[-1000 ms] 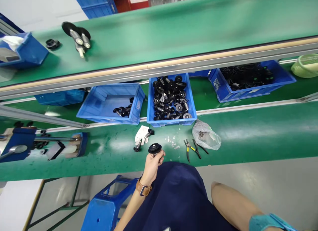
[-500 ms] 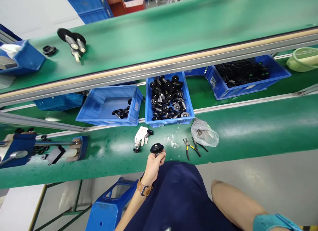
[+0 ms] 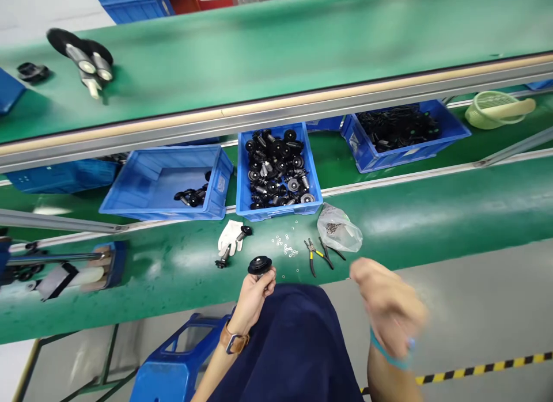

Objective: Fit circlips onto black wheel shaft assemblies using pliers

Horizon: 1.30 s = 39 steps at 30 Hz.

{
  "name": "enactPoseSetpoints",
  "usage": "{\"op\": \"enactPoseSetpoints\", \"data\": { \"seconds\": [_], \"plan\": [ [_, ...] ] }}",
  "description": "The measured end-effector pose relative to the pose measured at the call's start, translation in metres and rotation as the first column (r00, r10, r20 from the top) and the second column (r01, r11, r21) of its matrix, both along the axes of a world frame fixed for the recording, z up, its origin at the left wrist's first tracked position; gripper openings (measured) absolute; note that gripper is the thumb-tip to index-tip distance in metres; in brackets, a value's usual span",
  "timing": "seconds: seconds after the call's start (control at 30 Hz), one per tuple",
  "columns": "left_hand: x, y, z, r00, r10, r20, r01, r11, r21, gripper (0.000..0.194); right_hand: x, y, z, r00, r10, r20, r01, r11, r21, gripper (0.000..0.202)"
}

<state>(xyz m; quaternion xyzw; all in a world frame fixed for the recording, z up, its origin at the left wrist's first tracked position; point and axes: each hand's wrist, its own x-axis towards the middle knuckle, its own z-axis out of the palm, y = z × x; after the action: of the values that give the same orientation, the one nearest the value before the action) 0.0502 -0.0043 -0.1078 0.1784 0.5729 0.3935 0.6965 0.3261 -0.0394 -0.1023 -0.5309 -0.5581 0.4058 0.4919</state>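
Observation:
My left hand [image 3: 253, 301] is closed around the shaft of a black disc-topped part [image 3: 260, 265], held upright near the bench's front edge. Smeared by motion, my right hand [image 3: 386, 301] is raised beyond the bench edge at the right, and its fingers cannot be made out. Between the hands lie yellow-and-black pliers [image 3: 317, 255], beside darker pliers [image 3: 332, 249]. Small pale rings [image 3: 289, 250] are scattered left of them. A clear plastic bag [image 3: 348, 236] with small metal pieces is behind the pliers. Two similar parts rest by a white glove [image 3: 228, 236].
A blue bin [image 3: 283, 213] full of black parts stands behind the rings. Left of it is another blue bin [image 3: 158, 213] with several parts. A third bin [image 3: 401, 155] and a green basket [image 3: 479, 118] are at the right. A shelf [image 3: 276, 62] overhangs the bins.
My right hand has come up from the lower right to beside the bench edge. My left hand still holds the part. The view has shifted right.

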Motion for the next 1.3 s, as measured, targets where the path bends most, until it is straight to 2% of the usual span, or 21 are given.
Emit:
{"op": "enactPoseSetpoints", "data": {
  "seconds": [0.03, 0.07, 0.1, 0.2, 0.3, 0.4, 0.53, 0.67, 0.77, 0.87, 1.0, 1.17, 1.23, 1.3],
  "plan": [
    [0.000, -0.001, 0.001, 1.000, 0.010, 0.005, -0.010, 1.000, -0.005, 0.040, 0.002, 0.005, -0.015, 0.995, -0.007, 0.095, 0.017, 0.994, -0.106, 0.038],
    [0.001, -0.002, 0.003, 1.000, 0.017, 0.008, -0.017, 1.000, -0.009, 0.040, 0.004, 0.011, -0.032, 0.968, 0.001, 0.252, 0.068, 0.962, -0.265, 0.044],
    [0.001, -0.002, 0.004, 1.000, 0.023, 0.007, -0.023, 1.000, -0.012, 0.041, 0.004, 0.017, -0.050, 0.942, 0.018, 0.335, 0.110, 0.927, -0.358, 0.046],
    [0.000, -0.001, 0.009, 1.000, 0.024, -0.014, -0.024, 1.000, -0.013, 0.043, 0.005, 0.033, -0.105, 0.882, -0.013, 0.472, 0.252, 0.858, -0.447, 0.037],
    [-0.005, 0.003, 0.014, 0.999, 0.005, -0.039, -0.005, 1.000, -0.010, 0.044, 0.006, 0.043, -0.149, 0.809, -0.088, 0.581, 0.406, 0.798, -0.445, 0.028],
    [-0.013, 0.007, 0.019, 0.999, -0.008, -0.032, 0.009, 1.000, 0.015, 0.043, 0.007, 0.050, -0.175, 0.773, -0.120, 0.623, 0.470, 0.767, -0.436, 0.034],
    [-0.030, 0.010, 0.024, 1.000, 0.005, -0.005, -0.004, 0.999, 0.052, 0.042, 0.010, 0.055, -0.187, 0.788, -0.128, 0.602, 0.448, 0.790, -0.418, 0.034],
    [-0.050, 0.010, 0.023, 1.000, 0.029, 0.008, -0.029, 0.997, 0.069, 0.042, 0.011, 0.055, -0.177, 0.833, -0.145, 0.534, 0.382, 0.849, -0.365, 0.033],
    [-0.064, 0.011, 0.021, 0.999, 0.039, 0.022, -0.040, 0.997, 0.073, 0.041, 0.007, 0.050, -0.158, 0.864, -0.196, 0.463, 0.367, 0.875, -0.316, 0.032],
    [-0.074, 0.014, 0.023, 0.999, 0.024, 0.044, -0.027, 0.997, 0.077, 0.041, -0.009, 0.044, -0.133, 0.893, -0.271, 0.359, 0.382, 0.879, -0.285, 0.035],
    [-0.084, 0.022, 0.028, 0.996, -0.006, 0.087, -0.001, 0.997, 0.080, 0.043, -0.053, 0.036, -0.096, 0.934, -0.333, 0.128, 0.357, 0.876, -0.324, 0.048],
    [-0.087, 0.032, 0.040, 0.988, -0.102, 0.119, 0.093, 0.993, 0.078, 0.048, -0.126, 0.026, -0.043, 0.922, -0.311, -0.232, 0.194, 0.887, -0.419, 0.059],
    [-0.087, 0.035, 0.046, 0.982, -0.144, 0.120, 0.134, 0.987, 0.089, 0.049, -0.152, 0.021, -0.023, 0.884, -0.294, -0.363, 0.116, 0.890, -0.440, 0.074],
    [-0.087, 0.037, 0.051, 0.977, -0.184, 0.110, 0.173, 0.979, 0.103, 0.050, -0.173, 0.016, -0.007, 0.763, -0.262, -0.591, -0.035, 0.896, -0.443, 0.086]
  ]
}}
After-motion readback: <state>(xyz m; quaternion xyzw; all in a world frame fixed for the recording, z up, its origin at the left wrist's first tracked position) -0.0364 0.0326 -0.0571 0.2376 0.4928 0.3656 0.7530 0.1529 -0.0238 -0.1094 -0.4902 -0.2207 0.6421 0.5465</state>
